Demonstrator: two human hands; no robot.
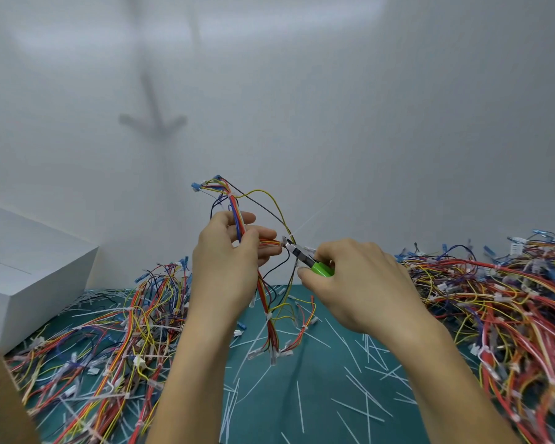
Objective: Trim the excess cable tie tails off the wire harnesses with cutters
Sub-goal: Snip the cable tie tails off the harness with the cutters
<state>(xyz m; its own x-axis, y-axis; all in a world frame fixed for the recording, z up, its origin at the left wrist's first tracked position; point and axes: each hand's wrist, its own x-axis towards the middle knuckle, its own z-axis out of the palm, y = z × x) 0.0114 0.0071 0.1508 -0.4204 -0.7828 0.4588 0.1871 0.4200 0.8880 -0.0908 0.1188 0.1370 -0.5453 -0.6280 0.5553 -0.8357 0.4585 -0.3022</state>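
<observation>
Cut white tie tails (366, 395) litter the green tabletop (302, 427) beneath both forearms. Left hand (228, 261) has its grip curled round a wire harness (236, 213), held up above the tabletop. Right hand (359, 283) clasps green-handled cutters (305, 259), their tip at a tie on that harness. Harness piles (109, 331) lie on either side.

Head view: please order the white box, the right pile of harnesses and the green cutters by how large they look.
1. right pile of harnesses
2. white box, cut off by the frame edge
3. green cutters, partly hidden in the right hand
</observation>
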